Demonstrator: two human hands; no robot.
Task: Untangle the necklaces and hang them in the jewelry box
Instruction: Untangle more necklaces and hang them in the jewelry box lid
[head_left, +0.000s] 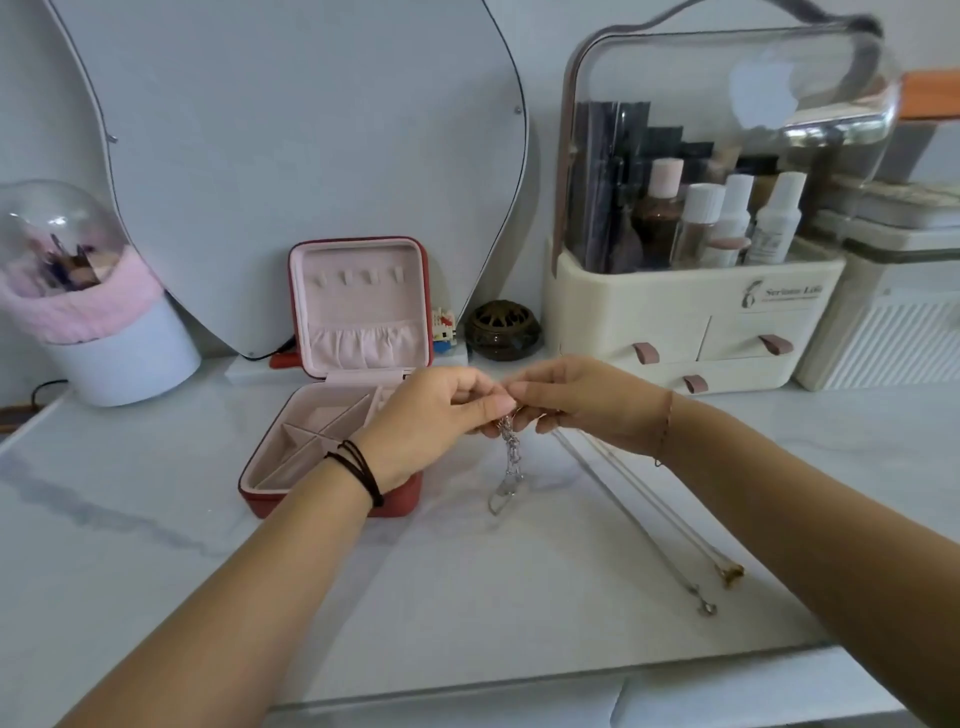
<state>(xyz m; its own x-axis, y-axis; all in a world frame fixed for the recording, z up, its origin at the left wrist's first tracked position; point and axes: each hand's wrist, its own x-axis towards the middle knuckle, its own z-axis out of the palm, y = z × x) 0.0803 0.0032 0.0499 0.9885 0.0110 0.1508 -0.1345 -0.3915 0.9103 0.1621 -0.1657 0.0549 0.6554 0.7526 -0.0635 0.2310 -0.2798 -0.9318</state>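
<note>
Over white marble counter (467, 597) | we are pinching tangled silver chain necklaces (508, 452) between left hand (426, 421) and right hand (587, 400) | loosening the knot

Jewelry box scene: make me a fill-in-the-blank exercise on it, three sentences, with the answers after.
The red jewelry box sits with its lid ____.
The hooks in that lid are all ____.
The left hand and right hand pinch the tangled necklaces; black bands circle the ____ wrist.
Missing words: open; empty; left.
</note>
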